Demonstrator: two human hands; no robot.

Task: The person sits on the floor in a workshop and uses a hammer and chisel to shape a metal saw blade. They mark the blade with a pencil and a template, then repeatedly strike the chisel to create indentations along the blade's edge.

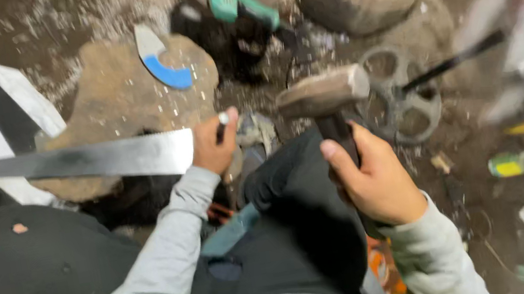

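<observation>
A flat stone (124,99) lay at ten o'clock, the long saw blade (64,166) stretched across its near edge toward nine. At centre the hammer (323,96) hung raised, head level, the right hand (376,181) closed firmly around its handle. At its nine o'clock, the left hand (213,145) pinched a small punch (223,125) upright. A square, controlled blow would probably serve best, with fingers kept low.

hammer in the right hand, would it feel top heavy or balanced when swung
Probably top heavy: the hammer has a thick, blocky metal head on a much thinner dark handle. The right hand grips around mid-handle, which may tame that weight. The worn, dull head looks solid, so it likely feels heavy for its size and quite stiff.
</observation>
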